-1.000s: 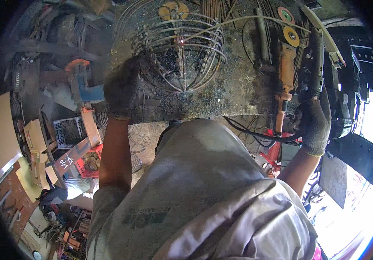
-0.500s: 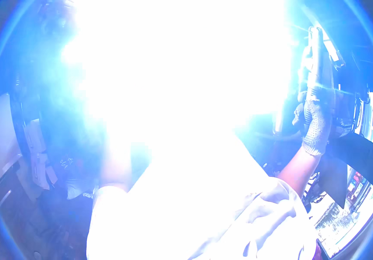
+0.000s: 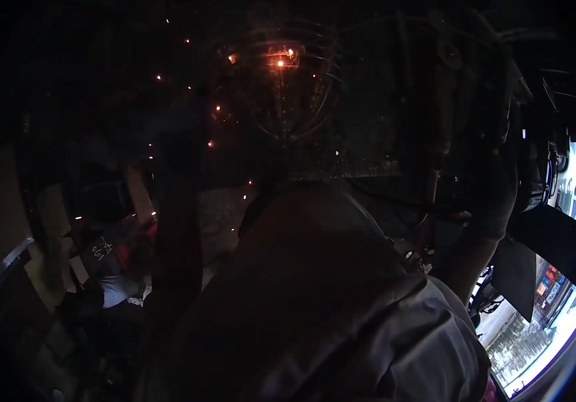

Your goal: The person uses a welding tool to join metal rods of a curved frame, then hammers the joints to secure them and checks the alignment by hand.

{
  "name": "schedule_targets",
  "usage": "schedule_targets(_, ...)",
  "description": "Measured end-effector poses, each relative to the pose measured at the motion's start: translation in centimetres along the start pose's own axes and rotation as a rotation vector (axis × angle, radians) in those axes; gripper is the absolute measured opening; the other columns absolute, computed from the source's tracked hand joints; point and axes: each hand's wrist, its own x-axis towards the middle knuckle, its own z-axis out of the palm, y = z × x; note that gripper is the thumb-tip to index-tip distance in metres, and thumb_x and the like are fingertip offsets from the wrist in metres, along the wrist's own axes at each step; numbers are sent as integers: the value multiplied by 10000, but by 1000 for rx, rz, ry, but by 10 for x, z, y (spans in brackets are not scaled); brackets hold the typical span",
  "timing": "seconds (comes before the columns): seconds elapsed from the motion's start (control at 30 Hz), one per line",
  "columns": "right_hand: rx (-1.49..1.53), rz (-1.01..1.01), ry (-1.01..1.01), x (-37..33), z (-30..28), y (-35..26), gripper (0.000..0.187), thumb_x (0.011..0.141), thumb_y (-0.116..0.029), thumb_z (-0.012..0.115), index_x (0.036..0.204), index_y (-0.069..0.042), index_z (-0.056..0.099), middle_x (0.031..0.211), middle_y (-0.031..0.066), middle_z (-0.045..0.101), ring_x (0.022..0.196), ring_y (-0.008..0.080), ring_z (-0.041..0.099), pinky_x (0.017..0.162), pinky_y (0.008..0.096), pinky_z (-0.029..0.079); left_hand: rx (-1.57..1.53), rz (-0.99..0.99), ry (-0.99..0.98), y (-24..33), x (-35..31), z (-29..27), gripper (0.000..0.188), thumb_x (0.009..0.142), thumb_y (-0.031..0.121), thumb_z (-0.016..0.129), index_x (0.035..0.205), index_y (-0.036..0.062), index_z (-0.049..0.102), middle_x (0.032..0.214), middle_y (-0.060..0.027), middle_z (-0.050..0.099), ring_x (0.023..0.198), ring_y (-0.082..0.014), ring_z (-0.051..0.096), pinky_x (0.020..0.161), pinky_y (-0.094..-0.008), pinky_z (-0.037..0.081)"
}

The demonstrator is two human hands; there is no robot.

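Observation:
Most of the head view is dark. Small orange sparks (image 3: 218,108) are scattered around a glowing spot (image 3: 280,63) at the top centre. Curved, ribbed lines form a rounded shape (image 3: 285,124) around and below that glow; I cannot make out what it is. My right hand (image 3: 492,184), in a knit glove, is raised at the right, dim and closed around an upright, tube-like thing that fades into shadow. At the left my left forearm (image 3: 178,254) is only a dark outline, and darkness hides that hand.
Flat boards (image 3: 53,211) and a pale bag-like bundle (image 3: 119,289) lie at the left. A thin upright rod (image 3: 433,184) and a dark cable (image 3: 385,201) are near my right arm. Beyond a dark panel (image 3: 512,275), a bright outdoor area (image 3: 536,348) shows at the right.
The intense blue-white glare that washed out the middle has gone, leaving darkness, an orange glow and flying sparks. My right arm keeps about the same place.

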Motion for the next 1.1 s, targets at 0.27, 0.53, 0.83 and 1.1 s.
schedule_targets(0.27,-92,51,-34,2,-6,3,572,997,-197,601,1504,12,441,1149,88,662,877,95,609,725,242,499,188,14,-99,-6,-10,4,517,886,31,601,1400,89,595,1400,-137,613,1301,-307,582,1078,-408,487)
schedule_targets(0.53,136,83,-58,0,5,-5,586,985,-163,598,1521,-4,424,1064,53,650,774,69,566,649,216,461,-50,43,15,-4,6,2,500,900,1,593,1392,88,608,1384,-130,627,1245,-301,619,1048,-395,499)
schedule_targets(0.83,121,76,-40,-1,15,-4,567,989,-153,603,1507,4,436,1113,77,670,845,81,614,703,213,494,-120,-100,-25,0,3,2,436,974,68,552,1408,82,591,1375,-124,633,1254,-278,613,1054,-377,493)
schedule_targets(1.1,73,41,-41,0,16,-3,526,998,-157,589,1481,8,461,1130,82,670,879,93,614,724,230,500,-113,-62,17,5,5,0,429,979,71,549,1406,82,592,1369,-122,637,1251,-277,614,1054,-378,494)
